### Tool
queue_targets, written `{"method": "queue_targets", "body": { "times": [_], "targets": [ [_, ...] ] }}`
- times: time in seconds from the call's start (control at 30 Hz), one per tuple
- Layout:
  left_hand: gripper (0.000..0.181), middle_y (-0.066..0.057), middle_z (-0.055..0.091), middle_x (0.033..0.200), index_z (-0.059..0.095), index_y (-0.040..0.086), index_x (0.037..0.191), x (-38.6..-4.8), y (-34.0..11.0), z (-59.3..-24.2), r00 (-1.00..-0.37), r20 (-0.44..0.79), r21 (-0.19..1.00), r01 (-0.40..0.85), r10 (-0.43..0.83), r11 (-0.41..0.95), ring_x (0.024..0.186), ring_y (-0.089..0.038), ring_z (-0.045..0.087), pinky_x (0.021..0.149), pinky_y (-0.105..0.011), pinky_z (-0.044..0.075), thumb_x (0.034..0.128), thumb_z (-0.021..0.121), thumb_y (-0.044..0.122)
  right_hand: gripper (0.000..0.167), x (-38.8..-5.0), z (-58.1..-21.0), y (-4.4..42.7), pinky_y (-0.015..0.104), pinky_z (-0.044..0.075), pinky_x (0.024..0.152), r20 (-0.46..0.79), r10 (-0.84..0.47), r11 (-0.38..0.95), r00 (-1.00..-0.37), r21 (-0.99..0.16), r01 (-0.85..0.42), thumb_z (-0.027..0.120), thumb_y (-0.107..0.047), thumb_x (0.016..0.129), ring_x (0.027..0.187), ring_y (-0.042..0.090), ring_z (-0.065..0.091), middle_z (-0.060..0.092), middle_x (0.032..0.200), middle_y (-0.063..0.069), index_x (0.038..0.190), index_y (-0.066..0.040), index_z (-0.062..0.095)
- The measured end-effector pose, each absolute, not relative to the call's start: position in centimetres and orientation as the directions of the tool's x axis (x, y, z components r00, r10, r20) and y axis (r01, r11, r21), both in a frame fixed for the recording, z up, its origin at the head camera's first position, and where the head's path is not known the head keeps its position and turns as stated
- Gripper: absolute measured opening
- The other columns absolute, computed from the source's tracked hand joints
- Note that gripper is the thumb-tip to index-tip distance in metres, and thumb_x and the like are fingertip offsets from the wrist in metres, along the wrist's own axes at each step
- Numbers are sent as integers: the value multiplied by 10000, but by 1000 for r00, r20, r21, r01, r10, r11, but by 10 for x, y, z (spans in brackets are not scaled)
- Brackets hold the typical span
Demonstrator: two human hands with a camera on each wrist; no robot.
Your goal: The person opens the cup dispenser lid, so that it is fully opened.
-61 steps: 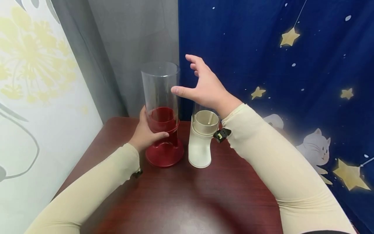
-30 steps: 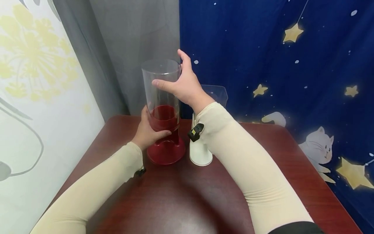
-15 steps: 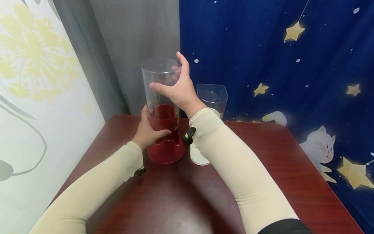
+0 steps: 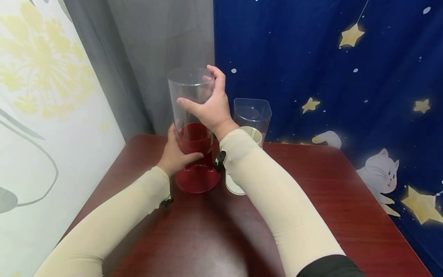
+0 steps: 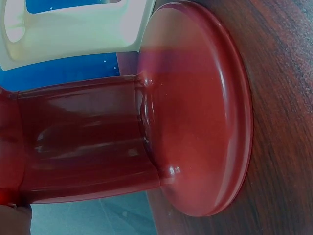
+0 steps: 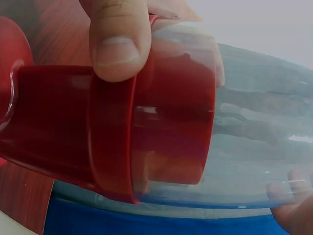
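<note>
A tall clear plastic cylinder point(image 4: 185, 86) stands upright over the rim of a red plastic stand point(image 4: 197, 181) with a round foot. My left hand point(image 4: 174, 154) grips the stand's collar, thumb in front and fingers behind. In the right wrist view that thumb point(image 6: 117, 44) presses on the red collar point(image 6: 110, 142), where the cylinder's lower edge meets it. Higher up, my right hand point(image 4: 214, 107) holds the cylinder's right side; its fingers show through the clear wall. The left wrist view shows the red neck point(image 5: 88, 142) and the foot point(image 5: 195, 112) on the table.
Beside the red stand, on its right, is a cream stand point(image 4: 233, 186) with a clear squared container point(image 4: 254, 109) at its top, partly behind my right forearm. A dark red wooden table point(image 4: 194, 234) bears both. Curtains hang behind; a patterned white panel point(image 4: 52, 96) rises at left.
From above the cream stand, my right hand has moved left onto the clear cylinder, and its fingers have closed round the upper part. My left hand has kept its grip on the red stand.
</note>
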State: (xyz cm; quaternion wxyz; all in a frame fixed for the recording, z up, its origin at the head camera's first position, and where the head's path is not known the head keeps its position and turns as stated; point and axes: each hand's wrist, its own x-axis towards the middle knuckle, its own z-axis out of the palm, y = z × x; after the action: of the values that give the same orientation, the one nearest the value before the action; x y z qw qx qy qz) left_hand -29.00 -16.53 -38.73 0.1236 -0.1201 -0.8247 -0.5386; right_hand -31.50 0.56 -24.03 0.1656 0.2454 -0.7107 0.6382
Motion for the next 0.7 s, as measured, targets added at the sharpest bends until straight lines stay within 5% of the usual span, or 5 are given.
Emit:
{"method": "queue_targets", "body": {
  "times": [0.7],
  "targets": [
    [1291,-66,424,1630,51,376,1661,-291,-165,-388,-941,333,861,330,61,387,1484,-297,443,1164,-598,443,758,971,306,1017,-313,-234,4,264,574,982,579,-129,104,-805,-800,-591,955,-308,728,1242,119,606,559,1486,10,1517,-281,312]
  ]
}}
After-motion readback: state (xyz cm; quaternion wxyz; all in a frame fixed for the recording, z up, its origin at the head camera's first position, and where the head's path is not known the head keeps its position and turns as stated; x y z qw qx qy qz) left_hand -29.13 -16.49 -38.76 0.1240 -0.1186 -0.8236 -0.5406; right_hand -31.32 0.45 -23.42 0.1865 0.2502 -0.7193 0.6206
